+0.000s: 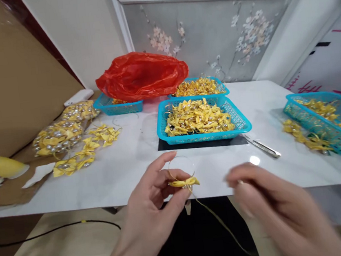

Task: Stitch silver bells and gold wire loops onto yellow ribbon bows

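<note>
Between the thumb and fingers of my left hand (159, 203) is a yellow ribbon bow (184, 182), held just past the table's front edge. Small beads show at its middle, and a thin wire ring (180, 157) stands up from it. A narrow pale strand (219, 221) trails from the bow down to the lower right, in front of dark cloth. My right hand (265, 199) is apart from the bow, to its right, smeared by motion. Its thumb and forefinger are pinched together, with a tiny pale spot at the tips that I cannot make out.
A blue basket (205, 135) full of yellow bows stands mid-table, more baskets behind it, one under a red plastic bag (143, 75). Silver tweezers (263, 147) lie to the right, near another blue basket (336, 125). Loose bows (75, 161) and beaded bundles (57, 136) lie left.
</note>
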### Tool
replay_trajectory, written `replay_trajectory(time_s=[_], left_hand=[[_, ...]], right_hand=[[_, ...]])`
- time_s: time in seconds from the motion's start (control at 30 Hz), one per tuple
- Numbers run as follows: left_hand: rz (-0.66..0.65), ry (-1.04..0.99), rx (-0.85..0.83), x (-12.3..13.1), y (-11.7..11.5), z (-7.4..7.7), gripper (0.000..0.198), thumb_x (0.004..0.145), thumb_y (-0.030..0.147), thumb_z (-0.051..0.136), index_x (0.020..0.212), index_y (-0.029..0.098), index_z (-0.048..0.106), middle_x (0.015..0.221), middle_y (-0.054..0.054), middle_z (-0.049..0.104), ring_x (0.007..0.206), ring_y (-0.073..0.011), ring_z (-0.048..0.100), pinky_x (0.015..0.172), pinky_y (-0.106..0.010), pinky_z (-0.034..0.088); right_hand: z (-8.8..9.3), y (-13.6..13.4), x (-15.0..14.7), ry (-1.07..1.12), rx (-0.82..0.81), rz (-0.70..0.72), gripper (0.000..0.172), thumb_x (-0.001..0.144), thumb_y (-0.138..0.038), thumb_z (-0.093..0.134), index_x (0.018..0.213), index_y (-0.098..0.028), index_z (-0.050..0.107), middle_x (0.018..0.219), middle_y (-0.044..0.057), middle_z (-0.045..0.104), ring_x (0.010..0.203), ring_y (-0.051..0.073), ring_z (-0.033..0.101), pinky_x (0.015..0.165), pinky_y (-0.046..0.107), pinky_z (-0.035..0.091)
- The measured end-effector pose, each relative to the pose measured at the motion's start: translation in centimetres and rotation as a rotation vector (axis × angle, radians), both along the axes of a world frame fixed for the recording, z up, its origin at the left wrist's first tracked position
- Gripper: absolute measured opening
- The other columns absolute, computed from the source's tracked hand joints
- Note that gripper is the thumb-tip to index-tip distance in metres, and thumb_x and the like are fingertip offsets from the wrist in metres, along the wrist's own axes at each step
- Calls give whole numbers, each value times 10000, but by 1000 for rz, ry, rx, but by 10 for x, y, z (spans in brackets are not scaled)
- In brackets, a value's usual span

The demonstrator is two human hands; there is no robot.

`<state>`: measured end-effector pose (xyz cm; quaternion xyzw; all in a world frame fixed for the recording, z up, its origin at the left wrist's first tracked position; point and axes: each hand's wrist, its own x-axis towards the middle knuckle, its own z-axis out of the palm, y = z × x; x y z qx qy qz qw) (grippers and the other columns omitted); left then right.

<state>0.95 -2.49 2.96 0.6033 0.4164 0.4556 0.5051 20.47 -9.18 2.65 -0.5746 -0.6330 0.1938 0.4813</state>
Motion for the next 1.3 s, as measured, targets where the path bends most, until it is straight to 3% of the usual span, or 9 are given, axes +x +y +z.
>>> replay_trajectory(time_s=[0.13, 0.27, 0.37, 0.47, 0.57, 0.7, 0.97, 1.17, 1.3], left_hand=[[-12, -13, -11, 8, -13, 6, 656, 751, 88, 734, 1270, 458, 579, 872, 56, 749, 742, -114, 735, 685, -147, 589], [8, -4, -11, 6, -15, 11, 654, 646, 75, 803, 1167, 432, 634, 894, 51, 769, 827, -138, 750, 728, -143, 590], [101, 35, 43, 1, -15, 12, 470, 681, 143, 805, 1051, 392, 658, 905, 57, 759, 852, -127, 735, 784, -134, 578], [134, 145, 91, -2, -15, 12, 180, 804, 204, 716, 902, 350, 676, 816, 70, 730, 748, -92, 702, 692, -80, 555], [111, 177, 88, -1, -14, 10, 119, 814, 196, 706, 800, 314, 707, 745, 66, 721, 669, -89, 678, 628, -83, 541], [55, 58, -86, 2, -11, 4, 96, 774, 199, 766, 766, 287, 731, 684, 57, 702, 614, -86, 633, 573, -99, 517], [-92, -365, -570, 11, -16, 0, 195, 718, 240, 857, 807, 228, 684, 692, 54, 632, 619, -71, 535, 588, -130, 483], [-23, -434, -557, 11, -17, -2, 206, 690, 185, 876, 811, 262, 729, 704, 60, 688, 667, -64, 583, 648, -111, 488], [-27, -420, -563, 10, -16, -1, 215, 674, 188, 885, 828, 271, 762, 742, 56, 721, 689, -65, 613, 660, -106, 499]], right_hand=[[2, 20, -19, 353, -217, 254, 140, 956, -319, 568, 922, -189, 608, 747, -13, 589, 593, 85, 532, 514, 167, 424], [-1, 26, -28, 416, -202, 260, 245, 981, -312, 538, 793, -163, 589, 708, -17, 532, 604, 78, 463, 534, 174, 381], [-1, 24, -29, 456, -198, 207, 267, 984, -319, 537, 767, -164, 555, 656, -31, 488, 560, 71, 418, 485, 171, 341], [-2, 22, -31, 494, -209, 187, 287, 970, -323, 562, 734, -166, 524, 615, -40, 460, 525, 68, 396, 455, 171, 316], [-3, 21, -34, 536, -206, 195, 298, 965, -322, 580, 720, -163, 519, 609, -41, 453, 524, 66, 386, 457, 171, 311], [-5, 21, -37, 646, -177, 200, 284, 976, -324, 572, 747, -161, 533, 625, -38, 458, 544, 66, 381, 472, 160, 327], [-16, 22, -45, 756, -18, 179, 226, 994, -267, 560, 790, -171, 552, 694, -31, 480, 592, 70, 413, 525, 153, 369], [-24, 18, -47, 841, -83, 205, 237, 996, -308, 586, 804, -172, 562, 706, -20, 492, 615, 80, 417, 543, 169, 365], [-21, 18, -50, 828, -42, 179, 240, 996, -288, 578, 791, -164, 564, 687, -22, 485, 596, 74, 411, 528, 160, 360]])
